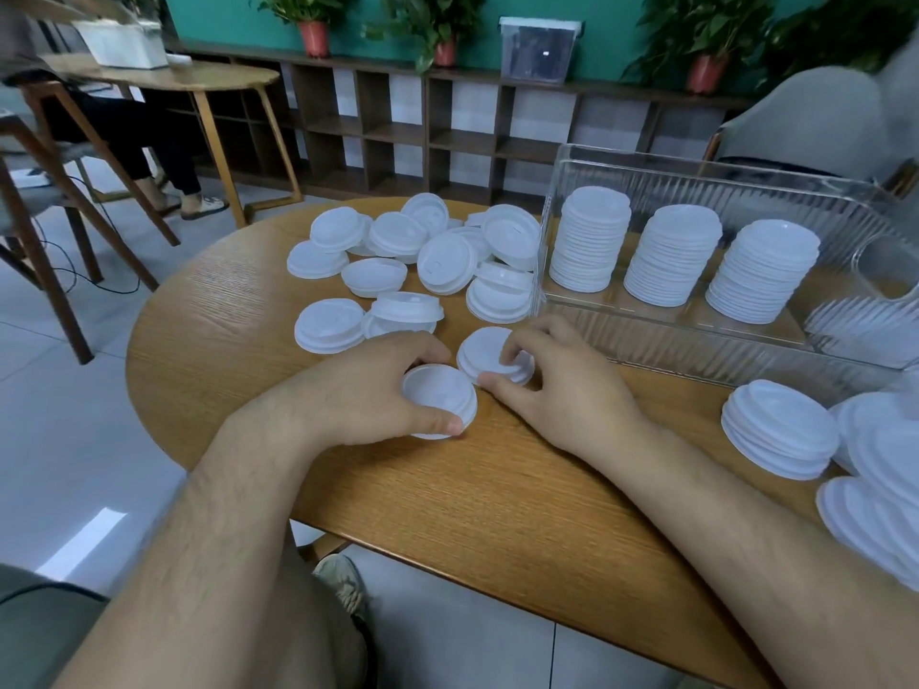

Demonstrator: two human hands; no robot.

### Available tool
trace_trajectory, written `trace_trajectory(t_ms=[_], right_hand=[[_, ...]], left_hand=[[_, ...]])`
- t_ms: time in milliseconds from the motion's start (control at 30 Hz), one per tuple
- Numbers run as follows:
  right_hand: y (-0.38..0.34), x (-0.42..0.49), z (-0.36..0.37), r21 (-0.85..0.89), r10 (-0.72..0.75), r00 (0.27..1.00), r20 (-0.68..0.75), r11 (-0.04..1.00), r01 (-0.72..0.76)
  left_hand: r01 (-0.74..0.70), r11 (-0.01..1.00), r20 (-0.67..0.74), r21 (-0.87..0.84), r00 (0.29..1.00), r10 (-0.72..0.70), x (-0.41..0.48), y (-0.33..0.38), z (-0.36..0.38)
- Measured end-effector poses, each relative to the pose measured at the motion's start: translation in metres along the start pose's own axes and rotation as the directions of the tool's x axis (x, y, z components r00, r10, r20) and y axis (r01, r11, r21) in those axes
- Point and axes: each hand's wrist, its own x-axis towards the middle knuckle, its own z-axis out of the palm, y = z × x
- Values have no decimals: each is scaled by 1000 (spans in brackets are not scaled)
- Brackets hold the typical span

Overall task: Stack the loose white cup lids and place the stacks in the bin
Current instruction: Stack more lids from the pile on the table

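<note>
Lid (437, 397), white thin plastic: low over the desk (497, 489), rim gripped by curled fingers of left hand (368, 385).
Short stack (490, 358), touching that lid: rim pinched by fingers of right hand (562, 390).
Handling, as judged: light, springy, slick, easily dented; best held by the rim and nested squarely.
Loose lids (422, 256): heaped farther back, some upturned.
Clear bin (721, 174): on the right, three tall stacks (671, 256) inside.
Spare stacks (781, 430): far right.
Obstacle: bin's near wall, to be lifted over.
</note>
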Motion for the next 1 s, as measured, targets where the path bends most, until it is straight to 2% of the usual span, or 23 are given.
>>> trace_trajectory(t_ms=[267,400,533,733,867,1000], right_hand=[[-4,1,-5,4,3,1000,25,1000,-3],[0,0,-9,91,-2,999,-34,996,5],[-4,-2,-12,147,-59,995,-80,987,70],[-5,-3,-9,228,-127,991,-31,965,130],[-5,-4,-6,245,-193,981,-12,951,190],[-5,-4,-3,273,-243,970,18,934,229]], left_hand=[[-8,999,6,-40,1000,8,-11,-11,-4],[-23,996,-9,-90,1000,22,-13,-17,-6],[-116,983,-40,-142,993,112,-3,-16,7],[-210,945,-172,-252,970,170,0,-11,8],[-269,944,-154,-191,958,242,1,-13,7],[-268,947,-165,-178,957,240,1,-19,2]])
